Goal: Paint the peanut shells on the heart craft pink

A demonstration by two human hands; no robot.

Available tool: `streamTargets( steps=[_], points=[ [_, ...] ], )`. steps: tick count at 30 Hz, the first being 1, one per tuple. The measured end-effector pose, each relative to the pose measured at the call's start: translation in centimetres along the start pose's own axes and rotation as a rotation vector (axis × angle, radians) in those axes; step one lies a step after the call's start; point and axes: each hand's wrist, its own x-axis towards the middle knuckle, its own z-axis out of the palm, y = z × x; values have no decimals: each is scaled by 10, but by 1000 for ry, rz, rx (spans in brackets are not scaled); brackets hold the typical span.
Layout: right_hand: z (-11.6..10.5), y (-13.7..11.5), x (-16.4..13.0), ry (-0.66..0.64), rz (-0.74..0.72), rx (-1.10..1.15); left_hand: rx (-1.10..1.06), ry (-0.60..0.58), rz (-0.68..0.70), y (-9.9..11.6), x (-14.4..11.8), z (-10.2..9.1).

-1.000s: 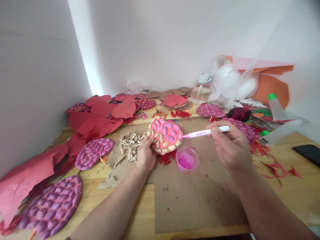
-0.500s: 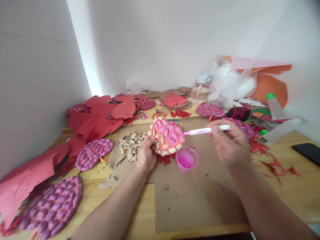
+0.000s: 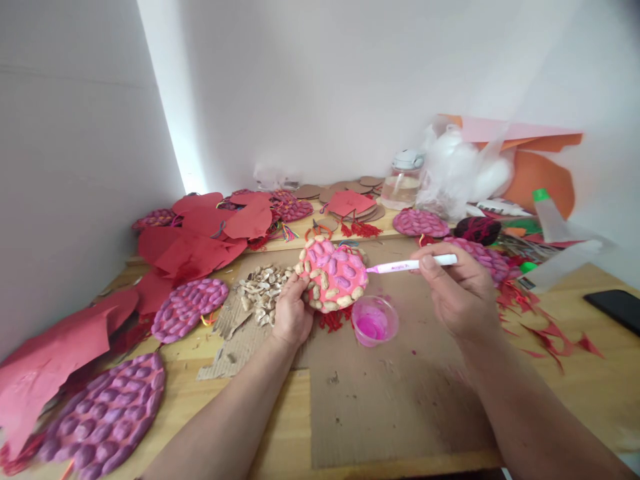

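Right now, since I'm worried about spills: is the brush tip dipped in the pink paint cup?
No: the brush in the right hand touches the peanut disc, above the paint cup.

we see a loose pile of pale peanut shells [image 3: 263,288], crumpled red paper sheets [image 3: 200,247], a clear lidded jar [image 3: 403,181] and a black phone [image 3: 615,305].

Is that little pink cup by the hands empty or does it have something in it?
Not empty: the small cup stands upright and open on the cardboard sheet, with bright pink paint pooled in its bottom.
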Motion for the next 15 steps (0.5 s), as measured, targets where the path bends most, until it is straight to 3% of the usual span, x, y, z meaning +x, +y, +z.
streamTargets(
  steps=[15],
  points=[
    [1,0,-1,-5,-5,4,-14,30,-6,2,0,3]
  ],
)
